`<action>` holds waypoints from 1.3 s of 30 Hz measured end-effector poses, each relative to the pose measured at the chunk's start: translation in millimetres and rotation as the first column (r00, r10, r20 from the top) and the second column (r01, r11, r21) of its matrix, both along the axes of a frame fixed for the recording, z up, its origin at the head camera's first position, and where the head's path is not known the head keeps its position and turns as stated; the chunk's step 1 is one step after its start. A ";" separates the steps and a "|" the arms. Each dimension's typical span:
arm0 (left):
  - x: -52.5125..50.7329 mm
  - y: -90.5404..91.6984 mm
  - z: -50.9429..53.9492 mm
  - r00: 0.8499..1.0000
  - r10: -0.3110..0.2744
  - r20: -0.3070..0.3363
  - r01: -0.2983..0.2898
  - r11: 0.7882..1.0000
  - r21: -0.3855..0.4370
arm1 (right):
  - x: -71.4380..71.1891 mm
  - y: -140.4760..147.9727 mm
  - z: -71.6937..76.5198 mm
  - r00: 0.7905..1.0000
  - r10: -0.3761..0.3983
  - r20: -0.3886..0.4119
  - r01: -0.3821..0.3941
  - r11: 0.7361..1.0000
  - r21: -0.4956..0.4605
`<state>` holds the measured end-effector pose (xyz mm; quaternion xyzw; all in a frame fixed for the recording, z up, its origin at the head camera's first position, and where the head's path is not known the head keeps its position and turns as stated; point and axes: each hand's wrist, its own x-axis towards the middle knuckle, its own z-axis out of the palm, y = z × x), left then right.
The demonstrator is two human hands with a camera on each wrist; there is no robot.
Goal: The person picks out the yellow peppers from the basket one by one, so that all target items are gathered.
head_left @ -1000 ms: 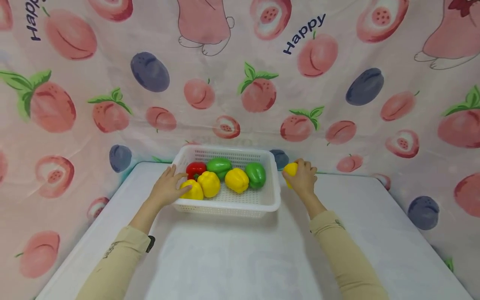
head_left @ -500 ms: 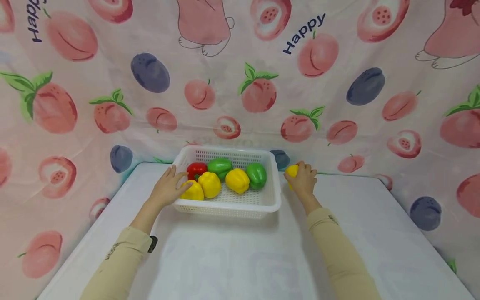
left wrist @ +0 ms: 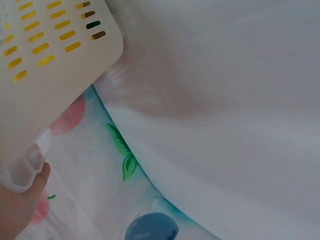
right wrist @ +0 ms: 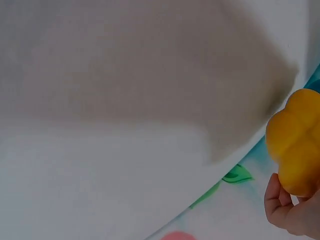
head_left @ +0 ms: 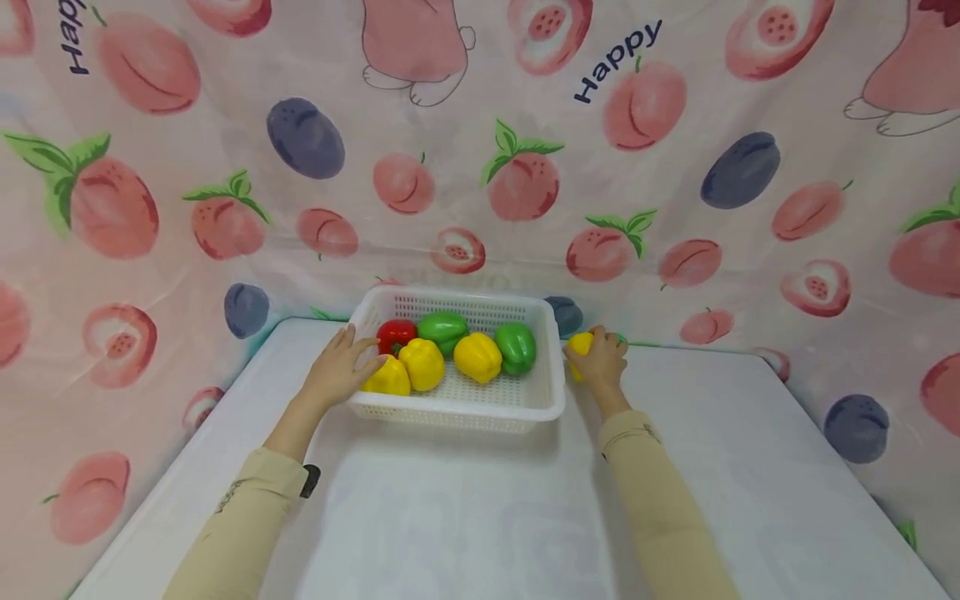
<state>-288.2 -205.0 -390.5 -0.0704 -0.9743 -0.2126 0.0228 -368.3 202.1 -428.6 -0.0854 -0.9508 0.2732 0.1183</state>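
Observation:
A white perforated basket (head_left: 457, 412) holds a red pepper (head_left: 396, 335), two green peppers and several yellow peppers (head_left: 477, 357). At its left end, my left hand (head_left: 337, 369) lies over the rim with fingers spread; in the left wrist view part of that hand (left wrist: 22, 207) touches the basket's rim (left wrist: 55, 95). Just outside the right end, my right hand (head_left: 602, 363) grips another yellow pepper (head_left: 579, 356). The right wrist view shows this pepper (right wrist: 298, 142) above the curled fingers of my hand (right wrist: 292, 212).
The white table (head_left: 465, 508) extends in front of the basket and to both sides. Behind it hangs a cloth (head_left: 450, 150) printed with fruit, close to the table's back edge.
The right hand and its pepper have shifted only slightly, and the right forearm has swung a little to the left. My left hand keeps its place on the basket.

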 end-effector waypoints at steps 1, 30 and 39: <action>-0.2 0.2 0.8 1.000 0.000 -0.001 0.000 1.000 -0.002 | -0.6 -0.6 -1.2 1.000 0.002 0.004 -0.002 1.000 0.000; -3.8 3.8 -0.3 1.000 0.014 0.022 -0.014 1.000 -0.001 | -4.9 -5.7 -4.4 0.982 -0.019 0.190 0.010 0.999 0.051; -3.6 2.0 -1.7 0.999 0.034 0.034 -0.034 0.999 -0.001 | -4.2 -1.6 -9.6 0.990 0.016 0.141 -0.022 0.999 0.039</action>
